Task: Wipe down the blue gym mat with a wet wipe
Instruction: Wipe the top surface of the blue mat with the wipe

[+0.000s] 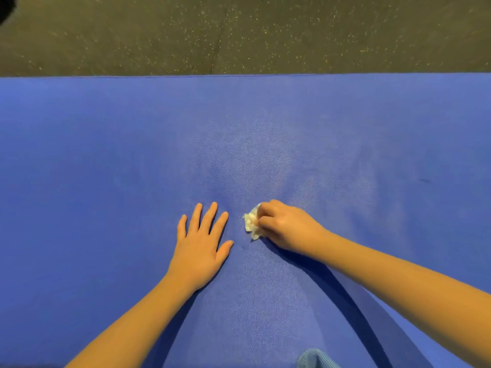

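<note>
Ref. landmark: blue gym mat (106, 155), spanning the full view width.

1. Left hand (199, 243): palm down, flat on mat, just left of mat ctr. Fingers straight and spread; holds nothing.
2. Wet wipe (252, 221): white, crumpled, touching mat surface near ctr, just right of left hand and apart from it.
3. Right hand (287, 227): right of mat ctr, fingers curled round the wipe, pressing it onto mat.
4. Light-blue fabric (316, 358): small piece at mat's near edge, below the right forearm; item type cannot be told.
5. Speckled dark floor (239, 33): beyond mat's far edge.
</note>
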The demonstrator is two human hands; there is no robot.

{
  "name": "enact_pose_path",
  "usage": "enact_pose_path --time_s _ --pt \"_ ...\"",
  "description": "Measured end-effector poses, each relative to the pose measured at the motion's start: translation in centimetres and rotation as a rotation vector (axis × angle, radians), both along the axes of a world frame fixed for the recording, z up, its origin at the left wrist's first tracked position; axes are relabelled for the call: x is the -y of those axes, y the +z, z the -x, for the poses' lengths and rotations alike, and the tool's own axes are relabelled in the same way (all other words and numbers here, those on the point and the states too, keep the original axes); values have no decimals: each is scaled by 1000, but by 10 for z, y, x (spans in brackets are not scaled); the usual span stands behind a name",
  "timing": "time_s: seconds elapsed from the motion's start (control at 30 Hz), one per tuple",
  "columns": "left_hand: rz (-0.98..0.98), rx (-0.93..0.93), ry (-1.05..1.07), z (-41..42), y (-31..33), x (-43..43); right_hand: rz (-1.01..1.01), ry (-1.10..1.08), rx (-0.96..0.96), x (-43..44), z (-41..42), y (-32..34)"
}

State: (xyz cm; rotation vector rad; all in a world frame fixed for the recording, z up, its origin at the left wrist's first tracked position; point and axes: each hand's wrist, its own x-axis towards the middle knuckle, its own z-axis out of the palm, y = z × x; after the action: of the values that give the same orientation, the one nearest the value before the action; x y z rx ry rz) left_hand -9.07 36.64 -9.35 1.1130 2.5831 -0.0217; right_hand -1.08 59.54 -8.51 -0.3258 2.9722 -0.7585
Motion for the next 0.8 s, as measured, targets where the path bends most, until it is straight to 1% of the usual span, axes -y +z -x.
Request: enact_pose_path --time_s 0.03,0.07,0.13,0.17,0.2,0.23,0.27,0.33,0.37,0.4,0.43,0.47,0.53,0.57,0.6,0.63,0.67,0.77,0.8 --pt "-8 -9 -5 0 -1 0 -32 -11 -31 -8 6 1" --pt "-15 -16 -10 0 -2 1 -66 -79 -78 -17 13 0" --pt "-22 -31 -20 0 -2 1 -111 -367 -146 -34 30 -3" --pt "-24 -34 -20 -1 -2 1 -94 -518 -158 -37 36 -4" --pt "-27 -36 -18 -1 -2 1 -66 -603 -171 -35 38 -7" --pt "-32 -39 -16 -1 -2 1 -36 -595 -162 -29 36 -11" --pt "-37 -40 -15 -1 -2 1 -14 -488 -145 -20 31 -15" --pt "-36 -42 -16 -1 -2 1 1 -158 -118 -4 17 -15" --pt "-33 -41 -19 -1 -1 1 -15 -37 -114 -1 13 -13" --pt "-30 -39 -22 0 -1 0 -36 15 -129 -5 16 -11" --pt "-29 -35 -24 0 -1 0 -56 -1 -150 -13 23 -11" --pt "-29 -34 -24 -1 -1 0 -77 -78 -188 -22 32 -11" --pt "-29 -32 -24 -1 0 0 -102 -324 -247 -38 53 -12" --pt "-30 -28 -22 -2 0 0 -79 -436 -251 -42 59 -12" --pt "-32 -24 -19 -2 1 0 -43 -493 -245 -41 63 -14" --pt "-40 -21 -18 -1 2 0 -8 -485 -239 -36 63 -15" --pt "-59 -16 -17 1 3 -1 20 -411 -230 -28 60 -18" --pt "-141 -2 -18 14 7 -8 35 -59 -161 -15 45 -23" --pt "-151 -18 -16 22 7 -13 23 -11 -125 -20 47 -22"
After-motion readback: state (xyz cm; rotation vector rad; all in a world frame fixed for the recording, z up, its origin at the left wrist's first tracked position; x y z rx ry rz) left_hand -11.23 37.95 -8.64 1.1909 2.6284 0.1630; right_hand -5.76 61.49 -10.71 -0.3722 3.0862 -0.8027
